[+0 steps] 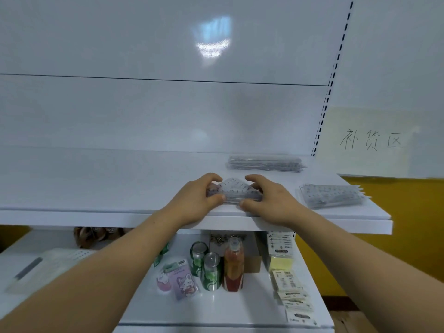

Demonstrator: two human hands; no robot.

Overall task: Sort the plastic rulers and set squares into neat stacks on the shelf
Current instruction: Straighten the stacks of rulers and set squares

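Note:
A small stack of clear plastic protractor-shaped rulers (234,191) lies near the front edge of the white shelf (96,188). My left hand (194,200) grips its left end, fingers curled over the back and thumb at the front. My right hand (266,200) grips its right end in the same way. A neat stack of long straight rulers (264,162) lies at the back of the shelf. A looser pile of set squares (332,195) sits at the right end.
On the lower shelf stand two green cans (206,264), an orange bottle (233,265), sticker packs (179,280), yellow notes and labelled packets (288,280). A paper sign (371,140) hangs on the right panel. A marker pen (27,269) lies lower left.

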